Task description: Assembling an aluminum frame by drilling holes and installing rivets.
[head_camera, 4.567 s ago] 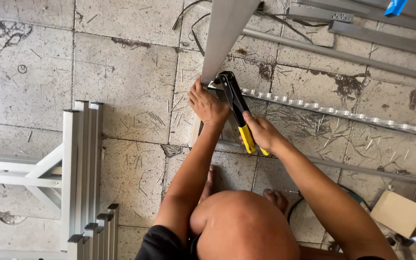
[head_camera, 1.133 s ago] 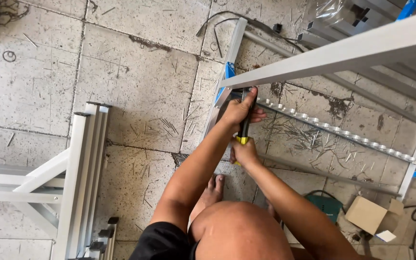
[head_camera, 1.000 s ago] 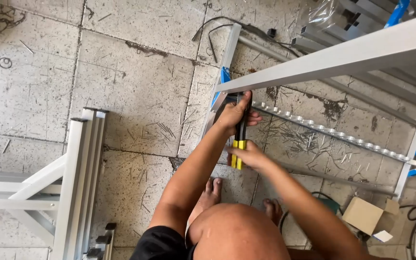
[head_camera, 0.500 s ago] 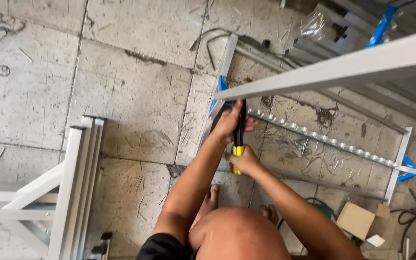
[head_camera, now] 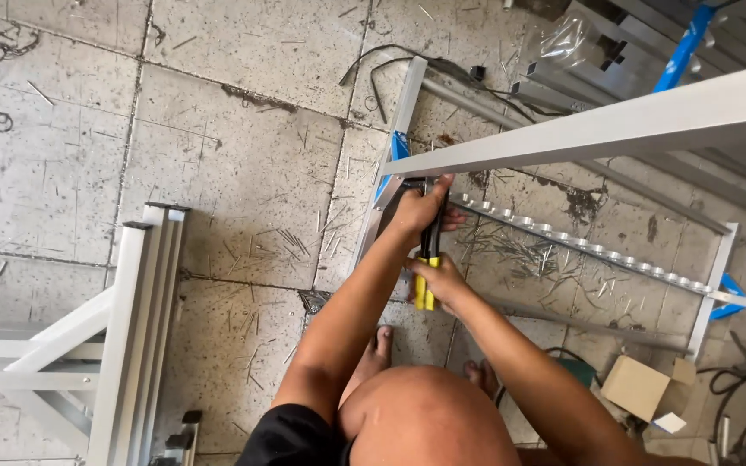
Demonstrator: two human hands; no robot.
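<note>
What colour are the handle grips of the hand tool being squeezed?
Yellow at the ends, black higher up, on the rivet tool; seen in the head view.

Black riveter (head_camera: 429, 250) with yellow grips, upright, handles closed, against grey aluminium frame (head_camera: 597, 129)

A stack of white-painted metal frames (head_camera: 131, 328) lies at the left on the scratched grey stone-tile floor (head_camera: 243, 129). A small brown cardboard box (head_camera: 641, 387) sits at lower right (a white paper scrap just beside it), and a thin black cable (head_camera: 382, 65) curls on the tiles farther up.
</note>
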